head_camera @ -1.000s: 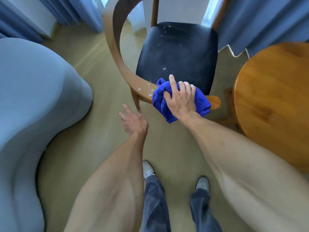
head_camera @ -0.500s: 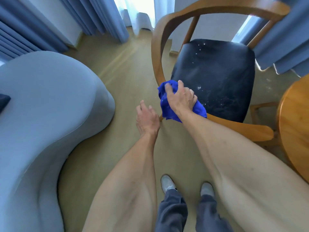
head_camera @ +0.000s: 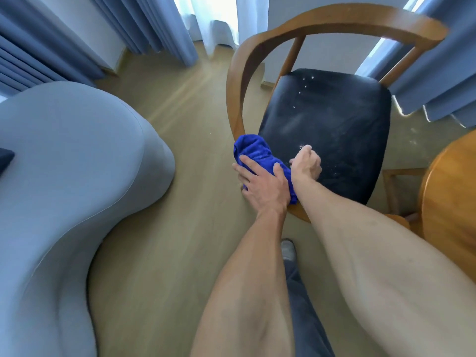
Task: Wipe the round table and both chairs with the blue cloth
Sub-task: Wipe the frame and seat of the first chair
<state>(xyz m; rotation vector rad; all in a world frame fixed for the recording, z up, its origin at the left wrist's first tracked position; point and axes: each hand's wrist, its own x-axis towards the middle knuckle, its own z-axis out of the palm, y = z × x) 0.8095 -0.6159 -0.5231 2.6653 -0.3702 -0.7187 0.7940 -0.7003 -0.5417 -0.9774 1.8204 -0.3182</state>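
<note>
The blue cloth [head_camera: 253, 150] is bunched over the left front corner of the wooden chair [head_camera: 233, 81], where the armrest meets the black seat [head_camera: 340, 130]. My left hand [head_camera: 260, 185] grips the cloth, fingers spread across it and thumb on top. My right hand [head_camera: 306, 163] sits just right of the cloth on the seat, fingers curled under, with nothing visibly held in it. White specks dot the seat near its knuckles and toward the back. A slice of the round wooden table [head_camera: 453, 197] shows at the right edge.
A large grey-blue sofa [head_camera: 64, 176] fills the left side. Blue curtains [head_camera: 154, 24] hang behind the chair, with more curtains [head_camera: 438, 81] at the right. Bare wooden floor [head_camera: 185, 119] lies between sofa and chair. My legs and one shoe [head_camera: 287, 249] stand below.
My right hand has let go of the cloth and moved right onto the seat. My left hand has come up from below and taken hold of the cloth.
</note>
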